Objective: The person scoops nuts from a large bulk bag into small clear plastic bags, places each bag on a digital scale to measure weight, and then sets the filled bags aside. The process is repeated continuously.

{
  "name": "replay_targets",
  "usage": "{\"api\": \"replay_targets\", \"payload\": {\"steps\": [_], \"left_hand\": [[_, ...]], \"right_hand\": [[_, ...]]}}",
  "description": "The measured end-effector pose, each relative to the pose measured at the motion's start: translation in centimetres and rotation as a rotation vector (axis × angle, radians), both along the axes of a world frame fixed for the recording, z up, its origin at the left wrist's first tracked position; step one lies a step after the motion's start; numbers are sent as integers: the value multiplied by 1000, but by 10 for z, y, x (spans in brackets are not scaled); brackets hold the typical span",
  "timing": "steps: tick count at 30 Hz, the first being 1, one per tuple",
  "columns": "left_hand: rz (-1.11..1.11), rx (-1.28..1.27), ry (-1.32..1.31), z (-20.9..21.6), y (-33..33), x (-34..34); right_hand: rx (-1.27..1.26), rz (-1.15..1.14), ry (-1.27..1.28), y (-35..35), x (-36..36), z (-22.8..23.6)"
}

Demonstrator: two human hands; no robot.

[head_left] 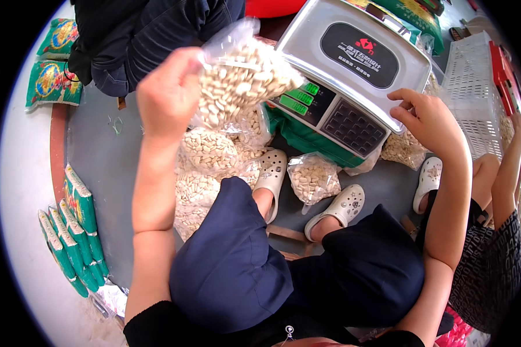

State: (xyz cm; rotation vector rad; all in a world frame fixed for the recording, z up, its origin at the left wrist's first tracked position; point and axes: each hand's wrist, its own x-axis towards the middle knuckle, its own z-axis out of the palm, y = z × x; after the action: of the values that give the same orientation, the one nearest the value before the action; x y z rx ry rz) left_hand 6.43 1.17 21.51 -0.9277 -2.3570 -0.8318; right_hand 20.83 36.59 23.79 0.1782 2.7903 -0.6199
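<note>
My left hand (169,92) is raised and closed on the gathered top of a clear plastic bag of pale flat beans (237,84). The bag hangs tilted to the right and looks slightly blurred. Its right corner reaches the left side of a digital weighing scale (298,37), whose silver pan has nothing on it. Green figures glow on the scale's display (300,99), beside a dark keypad (355,128). At the pan's right edge, my right hand (419,115) holds nothing, its fingers loosely bent and apart.
More bean bags (208,151) are heaped on the left below the scale; a single bag (314,178) sits between my shoes. Green printed packets (78,231) stand far left. A white plastic crate (469,87) is at right. One person sits ahead; another's arm (508,168) shows at right.
</note>
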Motion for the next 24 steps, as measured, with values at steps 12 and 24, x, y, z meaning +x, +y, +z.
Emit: {"api": "replay_targets", "payload": {"steps": [12, 24], "left_hand": [[-485, 505, -330, -1, 215, -38], [-313, 506, -878, -48, 89, -17]], "right_hand": [[40, -61, 144, -5, 0, 16], [123, -106, 107, 8, 16, 18]]}}
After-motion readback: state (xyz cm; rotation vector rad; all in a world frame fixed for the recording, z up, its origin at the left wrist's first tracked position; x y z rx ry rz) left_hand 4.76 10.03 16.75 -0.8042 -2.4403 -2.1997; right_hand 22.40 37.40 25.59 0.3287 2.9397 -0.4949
